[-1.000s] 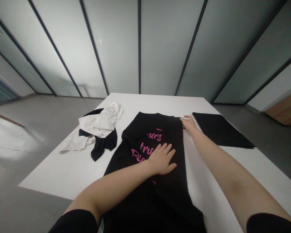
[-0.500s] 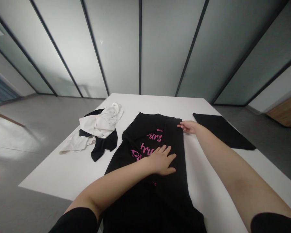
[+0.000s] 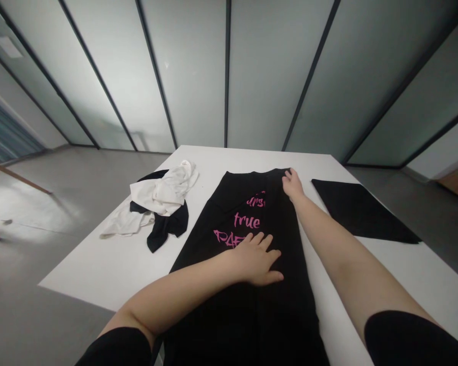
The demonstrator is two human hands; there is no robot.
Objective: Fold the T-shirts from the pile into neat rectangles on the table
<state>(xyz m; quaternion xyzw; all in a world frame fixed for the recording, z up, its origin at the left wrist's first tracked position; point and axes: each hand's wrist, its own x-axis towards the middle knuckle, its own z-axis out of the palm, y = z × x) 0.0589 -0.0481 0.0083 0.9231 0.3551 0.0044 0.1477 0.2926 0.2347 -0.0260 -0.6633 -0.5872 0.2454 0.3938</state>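
A black garment with pink lettering (image 3: 244, 213) lies lengthwise on the white table (image 3: 110, 264), folded into a long strip. My left hand (image 3: 257, 259) rests flat on its middle, fingers spread, just below the pink words. My right hand (image 3: 292, 184) reaches to the garment's far right corner and lies on the cloth there, fingers stretched out. Both forearms are bare, with black sleeves at the bottom of the view.
A crumpled pile of white and black clothes (image 3: 158, 201) sits at the table's left. A flat folded black piece (image 3: 361, 211) lies at the right. Frosted glass wall panels (image 3: 229, 71) stand behind the table, grey floor around it.
My right hand slid from the garment's right edge up to its far corner. The cloth now lies smoother and straighter, showing more of the pink lettering. My left hand stayed pressed on the middle.
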